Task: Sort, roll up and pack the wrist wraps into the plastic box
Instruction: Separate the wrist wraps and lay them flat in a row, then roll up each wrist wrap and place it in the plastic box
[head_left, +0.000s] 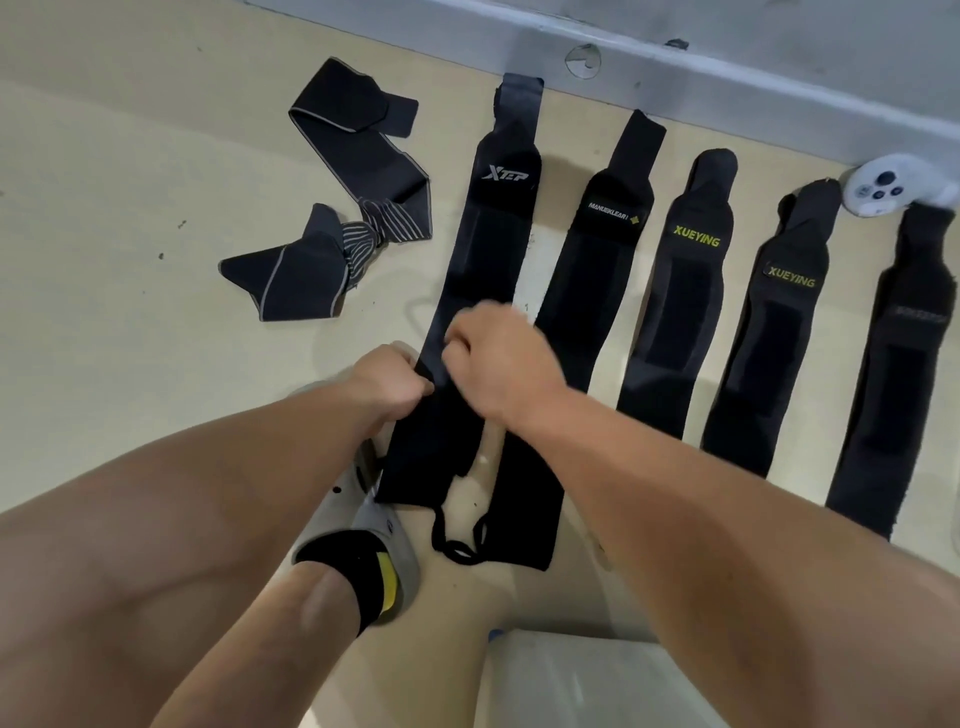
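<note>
My left hand (387, 379) pinches the left edge of the XTEP wrist wrap (506, 208), fingers curled tight on the fabric. My right hand (501, 364) grips the same wrap just beside it, fingers curled too. The wrap lies stretched on the floor (130, 156), next to the MANUEKLEAR wrap (597, 270). The plastic box (597, 680) sits close to me, below my right forearm.

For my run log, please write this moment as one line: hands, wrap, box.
left hand: pinches XTEP wrap edge | right hand: holds same wrap | rolled: none visible | plastic box: near, contents unclear
</note>
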